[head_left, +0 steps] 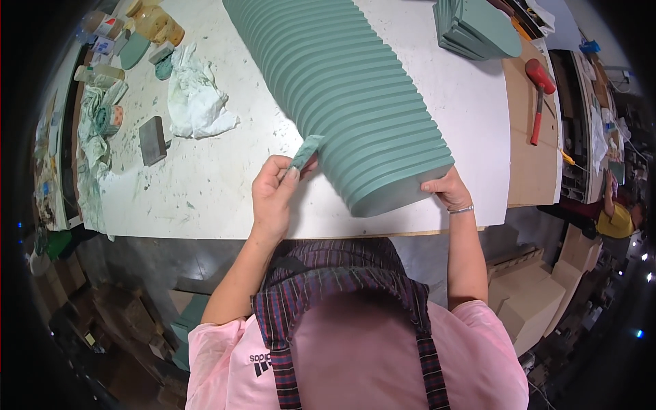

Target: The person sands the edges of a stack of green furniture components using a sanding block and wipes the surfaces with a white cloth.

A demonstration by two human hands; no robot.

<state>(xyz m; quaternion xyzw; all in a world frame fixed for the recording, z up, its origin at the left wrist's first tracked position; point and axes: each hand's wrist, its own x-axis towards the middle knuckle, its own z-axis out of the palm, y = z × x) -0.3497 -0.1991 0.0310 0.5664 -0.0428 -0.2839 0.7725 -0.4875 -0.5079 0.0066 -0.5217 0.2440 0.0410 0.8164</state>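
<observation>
A long row of green round-ended panels [348, 102], set face to face, lies across the white worktable [239, 215]. At its left side my left hand [272, 195] pinches a small flat green strip [305, 153] with a mottled surface. The strip's tip is at the panels' curved edges; whether it touches them I cannot tell. My right hand [451, 190] grips the near right corner of the row, thumb on the front panel's face and the other fingers mostly hidden behind it.
Left of the panels lie a crumpled white cloth [198, 96], a dark grey block [152, 141] and several jars, including a yellowish one [158, 26]. More green panels [475, 31] are stacked at far right, near a red mallet [540, 96]. Cardboard boxes [526, 294] stand below the table.
</observation>
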